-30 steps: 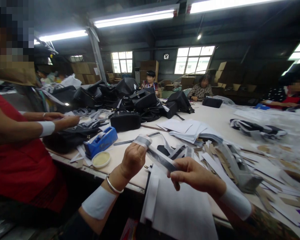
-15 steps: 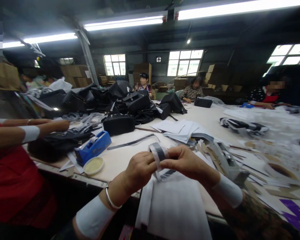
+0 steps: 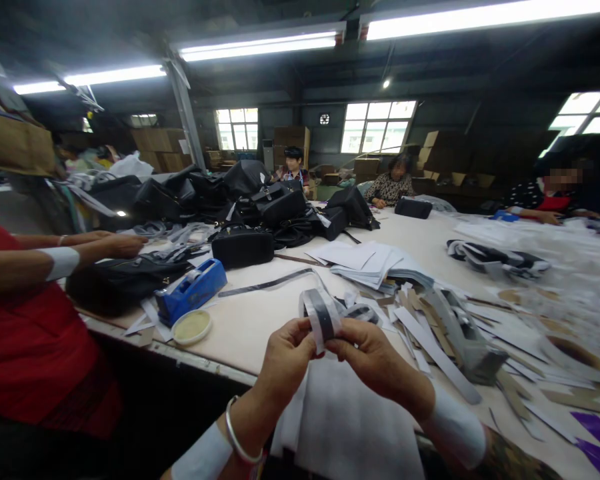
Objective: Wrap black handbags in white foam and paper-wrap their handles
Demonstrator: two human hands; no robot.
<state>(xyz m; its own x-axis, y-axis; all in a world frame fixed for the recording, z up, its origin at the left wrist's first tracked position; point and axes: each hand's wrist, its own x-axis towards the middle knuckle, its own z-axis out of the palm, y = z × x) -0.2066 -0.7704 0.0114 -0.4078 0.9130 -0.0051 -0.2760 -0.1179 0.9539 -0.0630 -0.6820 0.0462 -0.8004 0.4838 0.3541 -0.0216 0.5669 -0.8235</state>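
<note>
My left hand and my right hand meet in front of me, both pinched on a dark strap wrapped in white paper, folded into a loop that stands up between my thumbs. Its loose end trails off behind my right hand. Under my hands white sheets of paper hang over the near edge of the table. A silver bangle and a white wrist cover sit on my left forearm, and a white wrist cover on my right.
A blue tape dispenser and a small round dish lie to the left. Black bags pile up beyond, paper stacks and scattered card strips to the right. A person in red works at my left; others sit at the far side.
My hands came together: the strap, stretched between them a second ago, is now folded into a loop. The hands dropped slightly lower and nearer to me.
</note>
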